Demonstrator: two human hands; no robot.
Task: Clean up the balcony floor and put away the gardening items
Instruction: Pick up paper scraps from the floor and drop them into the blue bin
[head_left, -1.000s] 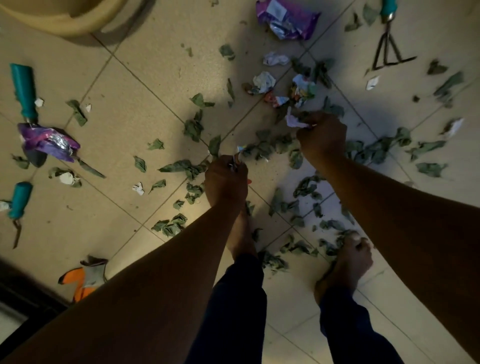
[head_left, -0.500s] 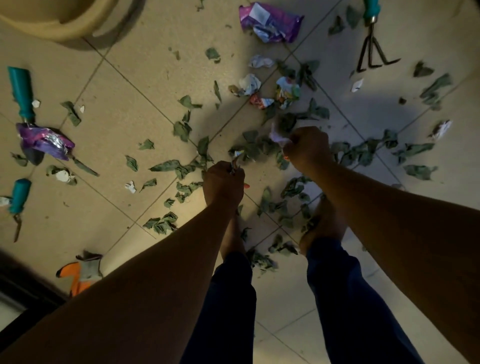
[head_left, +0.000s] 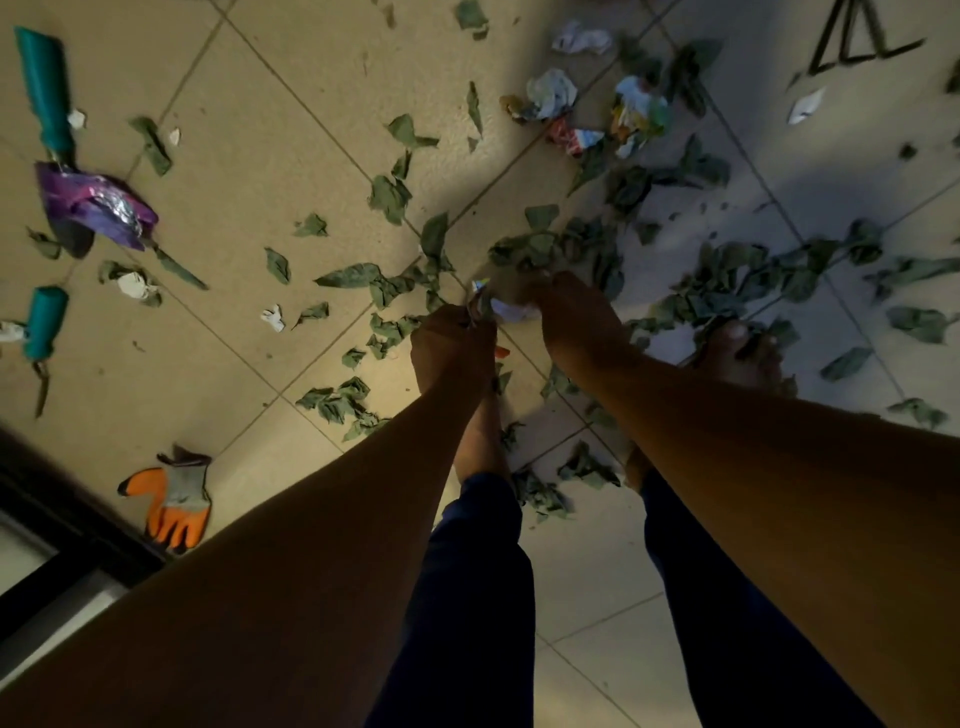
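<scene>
Green leaves (head_left: 389, 197) and crumpled paper scraps (head_left: 553, 93) litter the tiled balcony floor (head_left: 270, 156). My left hand (head_left: 452, 348) is curled round a small bunch of collected scraps. My right hand (head_left: 571, 317) is right beside it, pinching a white paper scrap (head_left: 511, 310) against the left hand's bunch. A teal-handled trowel (head_left: 47, 98) lies at the far left under a purple foil wrapper (head_left: 96, 205). A second teal-handled tool (head_left: 44, 322) lies below it. A hand rake (head_left: 857, 52) shows at the top right.
An orange and grey glove (head_left: 174, 504) lies by the dark door threshold (head_left: 62, 530) at the lower left. My bare feet (head_left: 737, 353) stand among the leaves. More leaves (head_left: 753, 280) spread to the right.
My right hand has drawn back from the far litter with a white scrap and come up against my left hand. The view has dipped lower; the yellow tub and upper wrapper left the frame.
</scene>
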